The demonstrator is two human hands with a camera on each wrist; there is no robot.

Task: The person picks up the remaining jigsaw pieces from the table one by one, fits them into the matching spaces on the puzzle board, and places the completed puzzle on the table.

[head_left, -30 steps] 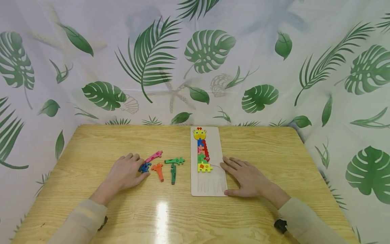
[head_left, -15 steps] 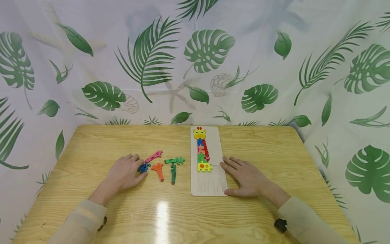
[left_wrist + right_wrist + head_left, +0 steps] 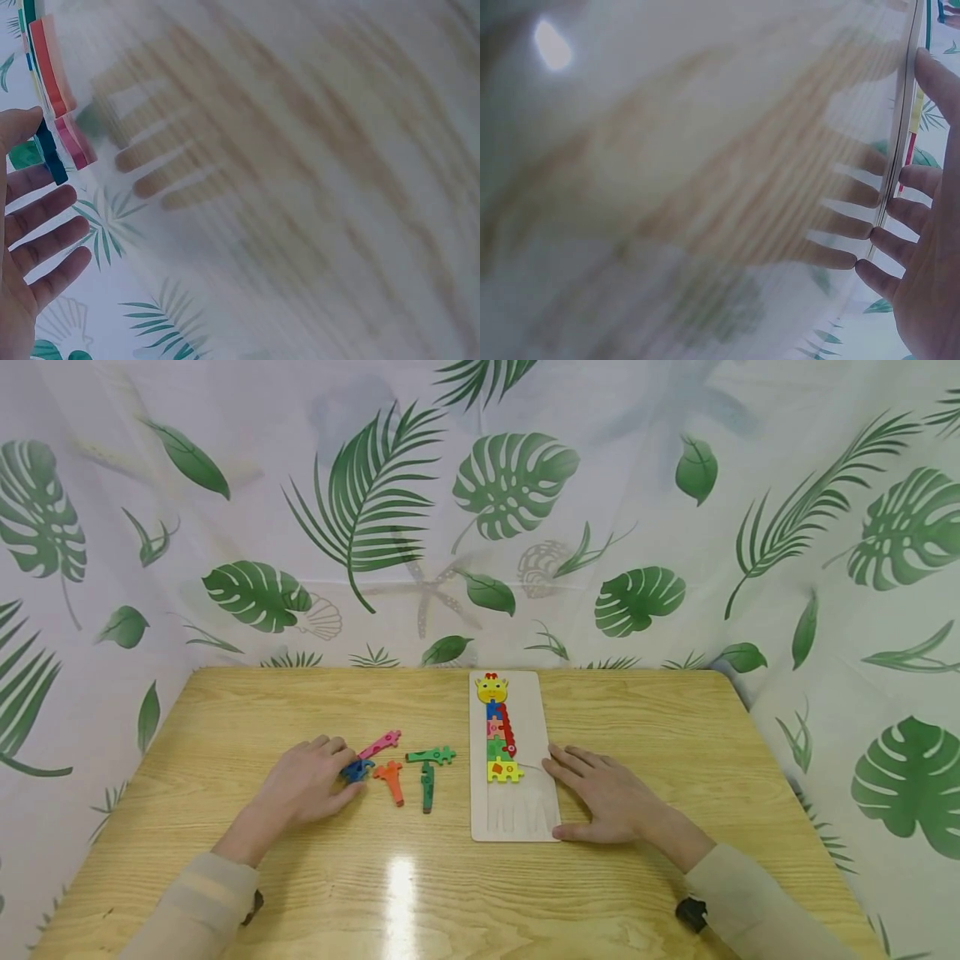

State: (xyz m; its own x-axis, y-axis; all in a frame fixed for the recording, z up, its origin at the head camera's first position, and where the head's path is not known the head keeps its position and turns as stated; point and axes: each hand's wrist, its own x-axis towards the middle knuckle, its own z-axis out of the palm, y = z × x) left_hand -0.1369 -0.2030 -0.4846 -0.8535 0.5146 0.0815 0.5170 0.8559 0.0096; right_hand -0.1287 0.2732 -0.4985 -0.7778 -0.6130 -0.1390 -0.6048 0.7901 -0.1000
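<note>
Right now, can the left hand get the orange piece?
Probably yes: the orange piece lies close to the left hand, with nothing on top of it. But that hand's grip holds the blue piece, which may need letting go first.

Gap between loose pieces (image 3: pixel 391 778) and board (image 3: pixel 531 727)

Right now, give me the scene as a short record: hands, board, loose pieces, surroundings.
left_hand: left hand pinches dark blue piece
right_hand: right hand, fingers touching board's right edge
board: wooden board, flat on table
placed: giraffe head at far end, yellow piece nearest the person, red strip on the neck's right side
board_near_end: bare
loose: pink piece, orange piece, light green piece, dark green piece
backdrop: leaf-print cloth
</note>
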